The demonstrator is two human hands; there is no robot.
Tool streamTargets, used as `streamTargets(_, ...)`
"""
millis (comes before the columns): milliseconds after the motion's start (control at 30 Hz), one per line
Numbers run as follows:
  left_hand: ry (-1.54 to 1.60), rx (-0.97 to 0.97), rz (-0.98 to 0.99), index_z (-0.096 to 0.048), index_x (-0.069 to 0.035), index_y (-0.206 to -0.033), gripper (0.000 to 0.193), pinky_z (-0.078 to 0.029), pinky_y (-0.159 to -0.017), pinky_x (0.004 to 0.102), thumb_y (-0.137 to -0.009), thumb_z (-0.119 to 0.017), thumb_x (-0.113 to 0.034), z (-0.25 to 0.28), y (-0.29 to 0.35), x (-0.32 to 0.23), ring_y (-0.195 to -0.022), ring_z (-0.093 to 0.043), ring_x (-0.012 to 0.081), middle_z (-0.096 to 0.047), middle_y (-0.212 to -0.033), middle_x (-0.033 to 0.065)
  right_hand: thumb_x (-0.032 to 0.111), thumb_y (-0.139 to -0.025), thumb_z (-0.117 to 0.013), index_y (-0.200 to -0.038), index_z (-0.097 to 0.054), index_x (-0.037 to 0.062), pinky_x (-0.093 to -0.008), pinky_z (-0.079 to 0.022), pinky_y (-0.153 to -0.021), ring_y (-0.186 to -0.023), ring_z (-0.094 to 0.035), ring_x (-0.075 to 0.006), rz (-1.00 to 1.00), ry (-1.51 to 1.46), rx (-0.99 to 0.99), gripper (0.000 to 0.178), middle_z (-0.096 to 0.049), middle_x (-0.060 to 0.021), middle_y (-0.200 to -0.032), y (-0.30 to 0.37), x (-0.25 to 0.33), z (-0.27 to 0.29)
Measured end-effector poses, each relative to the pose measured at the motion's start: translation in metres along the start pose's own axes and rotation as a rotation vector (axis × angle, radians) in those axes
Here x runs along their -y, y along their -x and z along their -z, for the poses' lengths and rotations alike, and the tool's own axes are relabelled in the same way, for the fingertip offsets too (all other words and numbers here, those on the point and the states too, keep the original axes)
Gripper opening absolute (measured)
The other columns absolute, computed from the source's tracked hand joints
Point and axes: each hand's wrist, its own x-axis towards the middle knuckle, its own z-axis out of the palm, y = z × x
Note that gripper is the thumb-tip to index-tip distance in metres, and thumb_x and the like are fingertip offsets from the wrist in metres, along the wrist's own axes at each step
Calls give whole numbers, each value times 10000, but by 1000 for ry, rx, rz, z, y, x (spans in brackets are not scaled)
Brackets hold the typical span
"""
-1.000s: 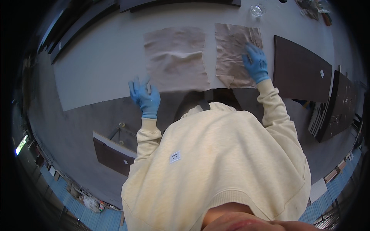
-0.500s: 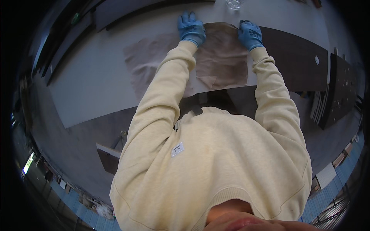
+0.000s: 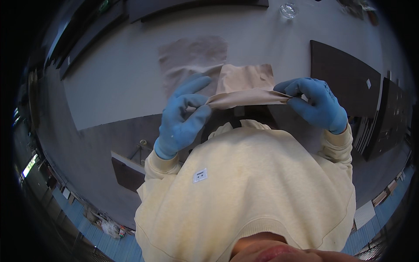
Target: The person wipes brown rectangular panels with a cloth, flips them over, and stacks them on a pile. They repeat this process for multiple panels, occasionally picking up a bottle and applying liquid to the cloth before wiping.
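Observation:
A light brown cloth (image 3: 245, 78) stretches between my two blue-gloved hands at the near edge of the table. My left hand (image 3: 180, 122) pinches its left corner between thumb and forefinger, the other fingers loosely bent. At the opposite corner my right hand (image 3: 317, 104) has thumb and fingers closed on the fabric. The near border is raised and folded into a narrow band, while the far part lies on the white tabletop (image 3: 113, 83). A second, greyish-brown cloth (image 3: 192, 52) lies wrinkled on the table, just beyond my left hand.
A dark brown panel (image 3: 345, 72) lies on the table at the right. Further right stands another dark panel (image 3: 386, 118). Long dark boards (image 3: 187, 9) run along the far side, and a clear glass vessel (image 3: 288, 10) sits at the back.
Both hands have come back from the far side of the table toward my body. The brown cloth, earlier spread flat, has been drawn nearer and its gripped edge lifted.

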Motion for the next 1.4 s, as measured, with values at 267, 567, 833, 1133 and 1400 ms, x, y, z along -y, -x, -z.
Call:
streamTargets(267,-93,-200,124,-664,3,-968,55,-433,-1097,409,-922,-677,-24,83,29,5,-1296,-577,304,-608,-1399,245,108,-895,-680,-1030,-715,27,-353,-535,-680,-732,-678,-268,-38,-25,106,161,-727,-131,-863,-79,12,-64)
streamTargets(567,-832,-321,270,-748,-42,-1048,303,-559,-868,420,-891,-734,-301,137,-93,188,-969,-698,277,-734,-1101,149,242,-922,-612,-1029,-727,74,-466,-535,-885,-961,-694,-375,-173,688,-82,230,-715,-158,-1122,-221,-116,-161)
streamTargets(833,-1302,-334,216,-766,-136,-1014,331,-308,-1176,513,-828,-768,-411,130,-136,275,-1465,-358,401,-483,-1522,140,283,-844,-684,-1121,-748,115,-476,-381,-1133,-1287,-576,-318,-334,930,-190,330,-609,-148,-1421,-246,-161,-183)
streamTargets(1133,-1120,-413,-230,-748,-88,-851,153,-400,-1122,503,-796,-804,-220,149,-93,184,-1367,-497,410,-677,-1326,165,147,-828,-669,-1022,-730,70,-476,-439,-1090,-1205,-628,-320,-6,901,-325,217,-653,-151,-1343,-214,-111,-141)
streamTargets(1400,-914,-508,-669,-732,-16,-873,76,-404,-1158,438,-897,-778,-72,156,-81,35,-1435,-460,344,-630,-1408,188,25,-760,-716,-993,-570,57,-546,-460,-1022,-1148,-612,-415,533,920,-720,276,-630,-219,-1279,-176,6,-37)
